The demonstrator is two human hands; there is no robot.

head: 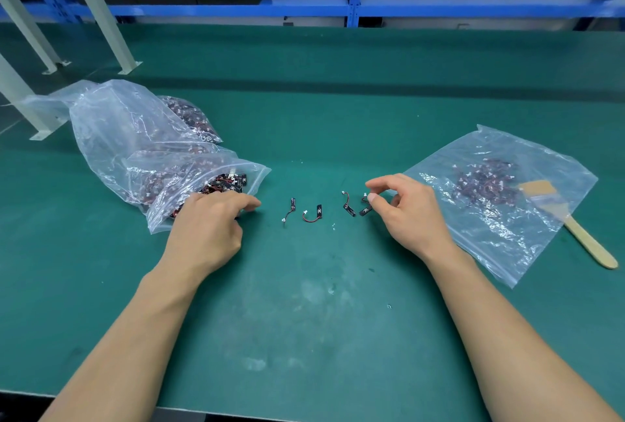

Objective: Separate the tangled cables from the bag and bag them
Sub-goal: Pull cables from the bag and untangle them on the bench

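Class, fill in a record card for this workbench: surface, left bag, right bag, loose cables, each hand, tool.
Surface: green mat
Left bag: open, full of tangled cables
Right bag: flat, few cables inside
Loose cables: four, between the hands
Left hand: at left bag's mouth; grip hidden
Right hand: thumb and forefinger at rightmost cable; contact unclear
Tool: wooden brush by right bag
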